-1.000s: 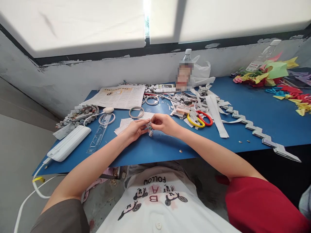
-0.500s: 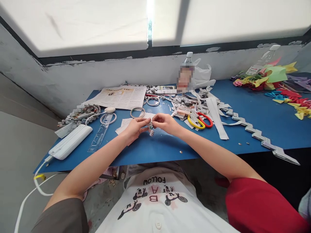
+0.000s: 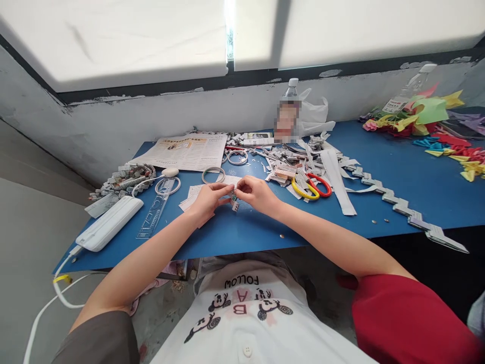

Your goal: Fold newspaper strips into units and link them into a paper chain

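Note:
Between my two hands is a small folded newspaper strip point(image 3: 235, 206), its printed end hanging down below the fingers. My left hand point(image 3: 209, 200) pinches it between thumb and forefinger. From the other side, my right hand point(image 3: 257, 194) grips its upper part with thumb and fingertips pressed together; the folded part there is mostly hidden. Just left of my left hand, cut paper pieces point(image 3: 191, 196) lie on the blue table point(image 3: 242, 237). A tape roll point(image 3: 212, 175) rests right behind the hands.
Yellow-and-red-handled scissors point(image 3: 312, 187) lie right of my hands, before a heap of paper scraps point(image 3: 288, 164). A folded paper chain point(image 3: 401, 205) runs to the right edge. At left are a white power bank point(image 3: 109, 223), a clear stencil ruler point(image 3: 154, 215) and a newspaper point(image 3: 189, 151).
The view has shifted slightly. My right fingers have moved a little closer to my left thumb, and both hands still hold the strip.

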`<move>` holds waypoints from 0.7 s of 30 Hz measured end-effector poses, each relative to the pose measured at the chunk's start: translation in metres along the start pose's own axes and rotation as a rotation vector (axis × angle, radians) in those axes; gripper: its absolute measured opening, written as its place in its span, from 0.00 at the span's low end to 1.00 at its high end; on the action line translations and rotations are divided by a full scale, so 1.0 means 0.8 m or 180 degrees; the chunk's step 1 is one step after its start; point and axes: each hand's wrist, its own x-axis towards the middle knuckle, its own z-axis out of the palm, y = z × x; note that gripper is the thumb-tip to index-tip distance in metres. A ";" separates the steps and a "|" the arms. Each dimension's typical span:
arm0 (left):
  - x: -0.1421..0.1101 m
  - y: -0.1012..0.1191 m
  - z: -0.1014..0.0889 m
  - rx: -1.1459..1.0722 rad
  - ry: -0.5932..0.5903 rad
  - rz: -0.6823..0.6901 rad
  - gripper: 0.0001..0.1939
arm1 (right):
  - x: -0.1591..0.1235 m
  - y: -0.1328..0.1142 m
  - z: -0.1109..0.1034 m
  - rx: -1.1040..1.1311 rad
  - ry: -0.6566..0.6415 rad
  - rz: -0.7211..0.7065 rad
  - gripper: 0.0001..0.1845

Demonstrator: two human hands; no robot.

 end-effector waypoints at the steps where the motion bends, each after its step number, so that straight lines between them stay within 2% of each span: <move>1: -0.001 0.001 0.001 0.0035 -0.0022 -0.0029 0.15 | 0.000 0.001 0.000 -0.0032 0.0005 -0.0044 0.09; 6: -0.003 0.002 0.003 0.0050 -0.0138 -0.0028 0.16 | -0.002 0.001 0.002 -0.0196 0.0001 -0.0167 0.08; 11: 0.001 0.000 0.002 -0.0029 -0.0128 -0.0005 0.16 | -0.002 0.000 0.001 -0.0340 0.0192 -0.0308 0.08; 15: 0.003 -0.002 -0.001 -0.0044 -0.0023 0.0105 0.15 | 0.000 0.000 0.000 -0.0304 0.0188 -0.0276 0.09; 21: 0.002 -0.001 -0.001 0.0063 -0.0124 0.0038 0.15 | -0.001 -0.002 0.000 -0.0115 0.0248 -0.0108 0.09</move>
